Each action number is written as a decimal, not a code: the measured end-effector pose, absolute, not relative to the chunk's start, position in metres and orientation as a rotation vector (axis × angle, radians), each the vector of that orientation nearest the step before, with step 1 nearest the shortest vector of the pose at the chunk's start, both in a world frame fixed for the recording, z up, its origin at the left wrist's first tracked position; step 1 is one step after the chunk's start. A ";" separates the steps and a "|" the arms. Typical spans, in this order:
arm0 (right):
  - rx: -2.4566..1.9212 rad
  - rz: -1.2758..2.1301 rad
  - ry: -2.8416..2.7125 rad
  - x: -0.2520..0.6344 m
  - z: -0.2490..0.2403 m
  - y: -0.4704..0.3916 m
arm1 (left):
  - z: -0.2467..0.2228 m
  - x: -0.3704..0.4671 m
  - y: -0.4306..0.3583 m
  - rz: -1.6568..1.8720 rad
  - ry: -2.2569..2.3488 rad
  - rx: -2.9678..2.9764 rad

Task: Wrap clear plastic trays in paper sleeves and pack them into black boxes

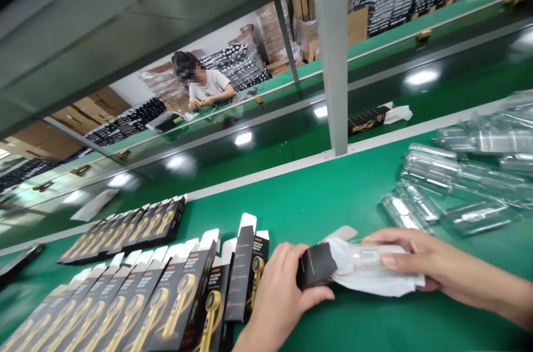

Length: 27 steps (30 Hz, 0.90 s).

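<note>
Hands on black box, clear tray

Left hand at lower centre of frame, fingers curled in a grip, thumb on top. Right hand enters from lower right, fingers extended flat, pressing down.

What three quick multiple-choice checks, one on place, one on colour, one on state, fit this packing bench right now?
1. Where do the clear plastic trays lie?
A. right of the hands
B. under the boxes on the left
C. on the far belt

2. What colour is the bench surface?
A. grey
B. green
C. blue

3. How is the black box held?
A. lying untouched
B. gripped by the left hand
C. stacked on the trays

Answers:
1 A, the trays pile at the right edge.
2 B, the mat shows green throughout.
3 B, the left fingers close round it while the right hand rests on the tray and white sheet at its mouth.
</note>
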State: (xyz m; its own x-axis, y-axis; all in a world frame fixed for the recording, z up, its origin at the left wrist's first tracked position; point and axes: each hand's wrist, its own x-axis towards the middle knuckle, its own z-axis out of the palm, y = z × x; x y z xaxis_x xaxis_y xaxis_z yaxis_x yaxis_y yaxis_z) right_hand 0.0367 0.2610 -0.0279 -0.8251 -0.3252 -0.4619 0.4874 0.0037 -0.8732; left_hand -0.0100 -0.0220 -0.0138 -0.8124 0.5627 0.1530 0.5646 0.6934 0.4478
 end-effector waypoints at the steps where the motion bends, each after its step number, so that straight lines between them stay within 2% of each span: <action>1: 0.131 -1.857 1.700 0.036 -0.027 0.261 | -0.015 -0.008 -0.022 -0.757 -2.866 -0.972; 8: -0.079 -1.641 2.003 0.028 -0.006 0.250 | -0.019 0.000 -0.015 -0.531 -2.773 -1.128; 14: -0.193 -1.677 2.023 0.022 -0.012 0.227 | -0.017 -0.001 -0.011 -0.457 -2.839 -1.184; 22: -0.156 -1.563 2.142 0.018 -0.018 0.228 | -0.016 -0.001 -0.005 -0.344 -2.899 -1.219; 27: 0.013 -1.696 2.184 0.026 -0.030 0.245 | 0.006 -0.029 -0.006 -0.366 -2.930 -1.166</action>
